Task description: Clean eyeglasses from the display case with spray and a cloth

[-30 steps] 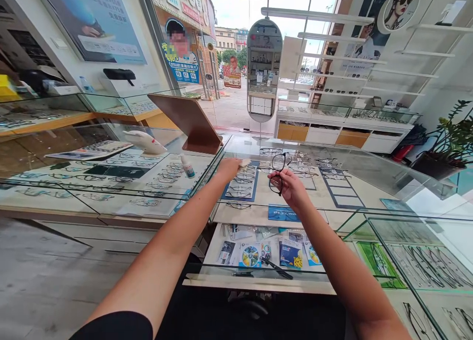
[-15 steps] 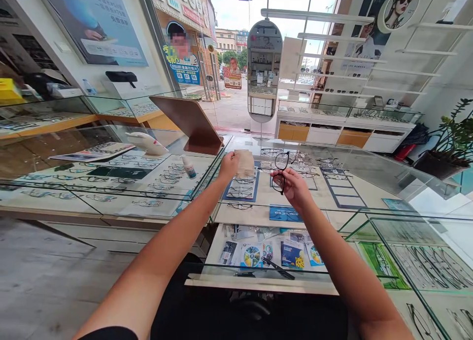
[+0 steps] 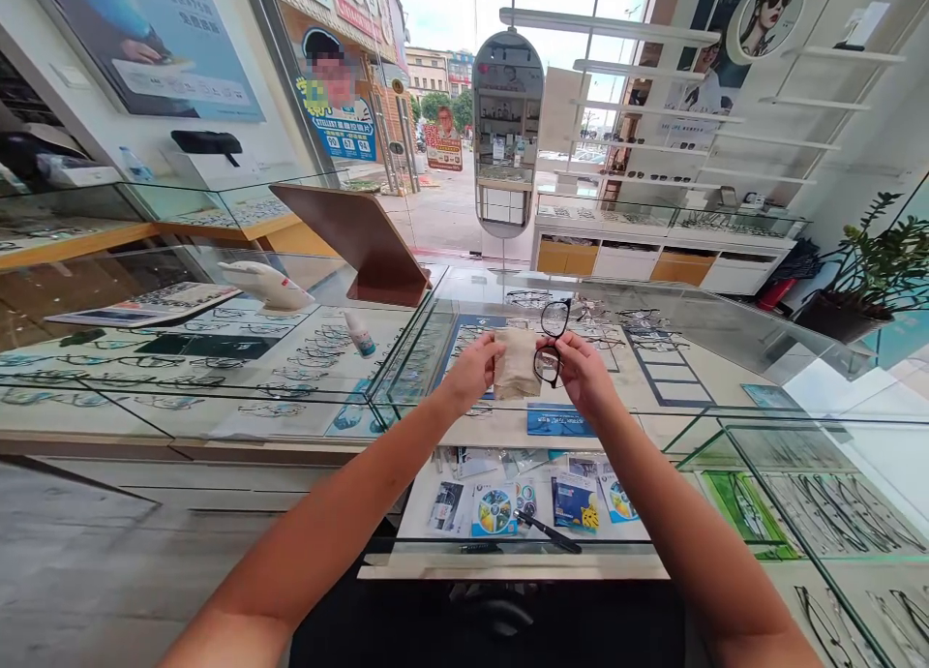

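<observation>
My left hand [image 3: 475,366] pinches the left edge of a beige cloth [image 3: 518,366], which hangs folded above the glass counter. Close beside it, my right hand [image 3: 577,358] grips a pair of black-framed eyeglasses [image 3: 555,318] near the bridge, with the frame turned upright so that one lens is above the other. The cloth's right edge comes up to the lower lens; whether they touch I cannot tell. Both hands are held over the display of spectacles.
A small white bottle [image 3: 359,334] and a white hand model [image 3: 266,286] stand on the left counter by a brown tilted stand mirror [image 3: 359,232]. Below my hands an open drawer [image 3: 417,525] holds leaflets and a black pen [image 3: 550,531]. A glass case edge [image 3: 780,508] runs at the right.
My left hand has brought the cloth rightward and lower, close to the eyeglasses. My right hand keeps its hold on them with little movement. The camera view has shifted slightly.
</observation>
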Tool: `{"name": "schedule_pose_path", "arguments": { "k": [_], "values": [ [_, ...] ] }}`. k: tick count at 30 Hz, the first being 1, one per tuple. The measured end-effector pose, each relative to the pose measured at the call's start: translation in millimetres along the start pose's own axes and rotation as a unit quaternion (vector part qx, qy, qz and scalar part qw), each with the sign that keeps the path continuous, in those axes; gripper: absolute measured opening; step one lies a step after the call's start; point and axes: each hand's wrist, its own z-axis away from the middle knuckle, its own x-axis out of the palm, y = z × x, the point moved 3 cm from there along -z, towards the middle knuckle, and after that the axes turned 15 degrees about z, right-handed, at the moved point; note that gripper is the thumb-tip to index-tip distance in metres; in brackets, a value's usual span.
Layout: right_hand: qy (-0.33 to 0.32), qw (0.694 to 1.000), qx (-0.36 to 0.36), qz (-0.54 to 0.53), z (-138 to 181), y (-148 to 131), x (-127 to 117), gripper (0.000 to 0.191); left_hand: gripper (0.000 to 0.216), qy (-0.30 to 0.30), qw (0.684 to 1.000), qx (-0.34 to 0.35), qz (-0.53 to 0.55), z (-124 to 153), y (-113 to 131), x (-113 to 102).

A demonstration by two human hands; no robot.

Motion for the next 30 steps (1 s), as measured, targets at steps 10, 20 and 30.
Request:
{"name": "schedule_pose_path", "arguments": {
  "k": [10, 20, 30],
  "values": [
    [0.011, 0.999, 0.006, 0.034, 4, -4, -3, 0.044, 0.061, -0.075, 0.992, -0.087, 0.061, 8, -9, -3],
    [0.028, 0.997, -0.023, 0.068, 2, -13, -11, 0.038, 0.016, -0.006, 0.988, -0.132, 0.078, -2, -23, -13],
    [0.008, 0.995, -0.018, 0.100, 5, -12, -6, 0.036, 0.047, -0.092, 0.977, -0.167, 0.100, 5, -8, -7]
  ]
}}
